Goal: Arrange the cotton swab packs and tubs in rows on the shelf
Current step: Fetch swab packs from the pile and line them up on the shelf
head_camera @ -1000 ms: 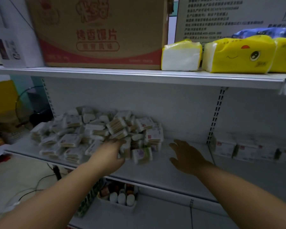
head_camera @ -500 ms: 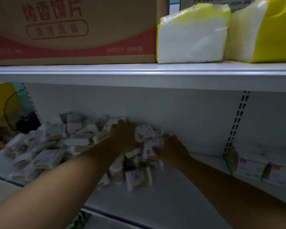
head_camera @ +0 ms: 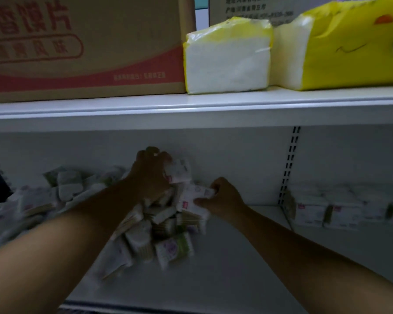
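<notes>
Left hand (head_camera: 150, 175), right hand (head_camera: 224, 200), apparently around packs (head_camera: 190, 197)

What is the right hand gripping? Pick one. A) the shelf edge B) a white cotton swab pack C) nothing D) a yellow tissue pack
B: the right hand pinches a white cotton swab pack at the right edge of the pile on the lower shelf.

Glossy plastic packs (head_camera: 179, 171), smooth shelf (head_camera: 213, 279)
</notes>
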